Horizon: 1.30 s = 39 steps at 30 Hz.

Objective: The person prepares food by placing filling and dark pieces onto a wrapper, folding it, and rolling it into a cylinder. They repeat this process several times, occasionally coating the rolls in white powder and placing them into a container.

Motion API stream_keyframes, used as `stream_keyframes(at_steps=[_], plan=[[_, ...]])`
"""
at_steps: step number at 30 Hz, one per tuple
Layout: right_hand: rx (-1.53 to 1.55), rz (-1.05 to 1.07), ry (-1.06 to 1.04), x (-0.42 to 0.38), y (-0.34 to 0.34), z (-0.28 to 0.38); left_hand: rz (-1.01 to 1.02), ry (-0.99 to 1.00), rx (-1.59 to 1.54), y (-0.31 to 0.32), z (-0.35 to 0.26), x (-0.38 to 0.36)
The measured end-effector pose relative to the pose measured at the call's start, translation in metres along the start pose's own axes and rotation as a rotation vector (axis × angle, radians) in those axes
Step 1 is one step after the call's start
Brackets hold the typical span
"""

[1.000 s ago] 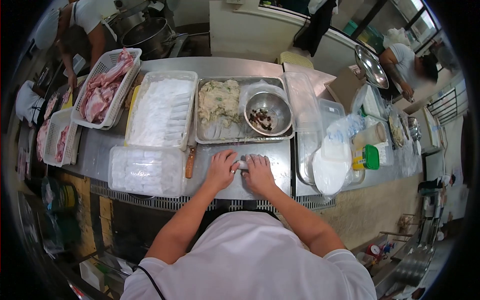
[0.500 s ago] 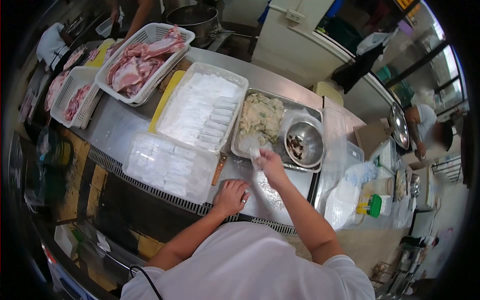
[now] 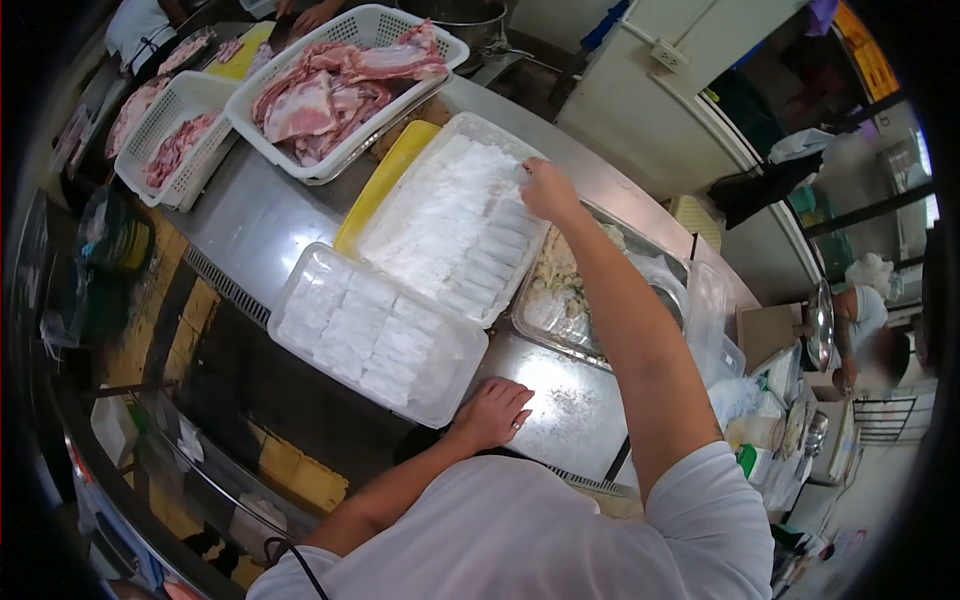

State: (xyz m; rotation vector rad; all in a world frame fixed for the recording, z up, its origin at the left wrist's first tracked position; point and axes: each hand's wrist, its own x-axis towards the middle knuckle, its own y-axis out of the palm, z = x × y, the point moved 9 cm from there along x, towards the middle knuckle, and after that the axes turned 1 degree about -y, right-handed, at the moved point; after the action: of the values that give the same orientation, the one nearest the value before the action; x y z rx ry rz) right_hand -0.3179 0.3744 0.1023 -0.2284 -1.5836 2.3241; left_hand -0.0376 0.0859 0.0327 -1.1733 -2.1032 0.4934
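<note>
Reaching over the metal tray [image 3: 560, 349], the right hand [image 3: 548, 190] has its grip drawn together, contents hidden, by the white rolls [image 3: 487, 268], lined up in the tub [image 3: 490, 126] seemingly to save room, while the left hand [image 3: 492, 414] rests loosely open on the tabletop [image 3: 560, 400].

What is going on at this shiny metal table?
A person's right hand reaches to the far edge of a rectangular translucent plastic tub holding white powder and powder-coated white rolls; whether it grips one is unclear. The left hand rests on the table, beside a translucent plastic container of white pieces.
</note>
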Motion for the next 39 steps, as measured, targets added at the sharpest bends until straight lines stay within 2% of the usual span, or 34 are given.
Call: stream_keyframes(at_steps=[2,5,11,14,17,19,21,23,25,30,35,39], plan=[[-0.162,0.186,-0.046,0.014,0.032,-0.014,-0.014,-0.014,-0.026,0.002,0.002,-0.001],[-0.261,0.237,0.002,0.031,0.055,-0.039,-0.021,-0.031,-0.044,0.0,0.005,0.001],[-0.206,0.247,-0.076,0.014,0.028,-0.01,0.002,-0.034,-0.047,0.006,0.007,0.0],[0.156,-0.085,-0.043,-0.011,-0.016,-0.003,0.016,-0.052,-0.041,0.005,0.006,-0.001],[0.351,-0.196,0.008,-0.084,-0.064,0.026,0.005,-0.028,-0.017,0.004,0.003,0.0],[0.485,-0.216,0.021,-0.143,-0.061,0.017,-0.007,-0.017,-0.006,0.008,0.006,-0.001],[0.548,-0.09,0.18,-0.21,-0.051,0.008,-0.009,-0.02,-0.011,0.014,0.008,-0.005],[0.591,-0.045,0.249,-0.277,-0.028,-0.012,0.016,-0.032,0.012,0.01,0.003,-0.003],[0.676,0.031,0.425,-0.338,-0.015,-0.023,0.044,-0.041,0.048,0.007,0.001,0.002],[0.819,0.143,0.704,-0.442,0.018,-0.039,0.077,-0.031,0.126,0.014,-0.002,0.002],[0.892,0.062,0.635,-0.484,0.032,-0.043,0.104,-0.029,0.14,0.016,-0.005,0.003],[0.848,0.096,0.609,-0.5,0.011,-0.043,0.125,-0.013,0.179,0.022,-0.006,0.002]])
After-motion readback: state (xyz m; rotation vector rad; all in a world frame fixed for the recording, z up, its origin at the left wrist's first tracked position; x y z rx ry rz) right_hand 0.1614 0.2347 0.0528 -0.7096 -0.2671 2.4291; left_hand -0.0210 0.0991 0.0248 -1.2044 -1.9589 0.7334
